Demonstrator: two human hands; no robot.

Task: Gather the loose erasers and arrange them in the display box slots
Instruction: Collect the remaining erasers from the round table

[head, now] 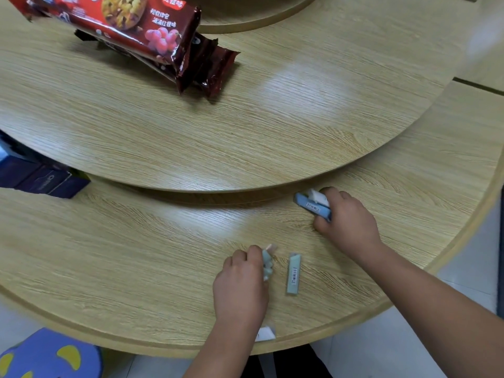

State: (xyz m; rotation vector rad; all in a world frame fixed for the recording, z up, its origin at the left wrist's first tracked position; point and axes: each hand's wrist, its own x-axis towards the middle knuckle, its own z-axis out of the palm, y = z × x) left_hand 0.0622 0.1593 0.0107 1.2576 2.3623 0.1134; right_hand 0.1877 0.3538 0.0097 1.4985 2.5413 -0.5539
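Gathering: left hand (240, 285) clamps pale-green erasers (267, 266), right hand (347, 214) clamps blue-sleeved erasers (313, 205); next, probably the loose green-sleeved eraser (293, 274) beside left hand.

Single head view, steeply downward, close above the table (163, 236) edge

The person's left hand (240, 287) and right hand (346, 216) are bare, as are both forearms (425, 290) as far as they show, and dark, seemingly black clothing (286, 361) shows low between the arms
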